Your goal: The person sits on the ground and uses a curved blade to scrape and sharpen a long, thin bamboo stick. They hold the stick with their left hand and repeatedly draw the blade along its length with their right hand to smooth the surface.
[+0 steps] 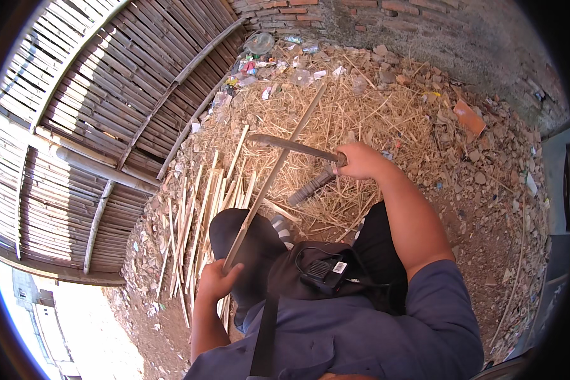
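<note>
My left hand is closed around the lower end of a long, narrow bamboo strip, which slants up and away to the right. In my right hand is a machete with a dark blade, slightly hooked at its tip. Its blade points left and crosses the strip beyond the middle; whether they touch I cannot tell. Just below my right hand lies a dark, ridged, stick-like piece, its upper end close to my fingers. Split bamboo strips are heaped beside my left knee.
Straw-like bamboo shavings cover the ground ahead. A bamboo slat wall stands on the left, a brick wall at the back. Plastic litter and a broken orange tile lie near them. A black device rests on my lap.
</note>
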Tool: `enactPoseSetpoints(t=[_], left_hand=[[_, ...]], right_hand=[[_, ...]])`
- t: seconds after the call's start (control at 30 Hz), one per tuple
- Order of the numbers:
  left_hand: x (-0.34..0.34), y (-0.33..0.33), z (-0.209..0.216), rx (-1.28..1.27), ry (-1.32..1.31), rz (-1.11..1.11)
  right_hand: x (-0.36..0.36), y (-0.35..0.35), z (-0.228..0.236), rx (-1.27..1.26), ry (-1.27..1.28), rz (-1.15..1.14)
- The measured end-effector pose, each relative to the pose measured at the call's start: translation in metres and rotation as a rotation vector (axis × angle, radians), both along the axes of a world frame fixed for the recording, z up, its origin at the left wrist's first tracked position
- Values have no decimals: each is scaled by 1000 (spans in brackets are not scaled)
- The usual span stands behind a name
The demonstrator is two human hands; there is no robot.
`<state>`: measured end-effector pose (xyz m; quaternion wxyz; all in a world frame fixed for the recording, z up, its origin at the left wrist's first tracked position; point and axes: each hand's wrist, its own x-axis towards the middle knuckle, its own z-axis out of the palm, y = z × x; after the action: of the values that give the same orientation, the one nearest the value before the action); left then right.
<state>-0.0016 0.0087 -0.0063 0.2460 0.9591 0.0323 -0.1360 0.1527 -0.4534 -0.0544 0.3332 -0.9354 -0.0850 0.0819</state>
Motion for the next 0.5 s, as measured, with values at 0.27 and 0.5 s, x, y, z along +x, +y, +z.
enactPoseSetpoints(t=[0.27,0.5], left_hand=[[4,-8,12,34,53,-4],[0,0,2,-29,22,25]], right_hand=[[5,-13,3,72,120,-120],[1,12,2,17,93,117]])
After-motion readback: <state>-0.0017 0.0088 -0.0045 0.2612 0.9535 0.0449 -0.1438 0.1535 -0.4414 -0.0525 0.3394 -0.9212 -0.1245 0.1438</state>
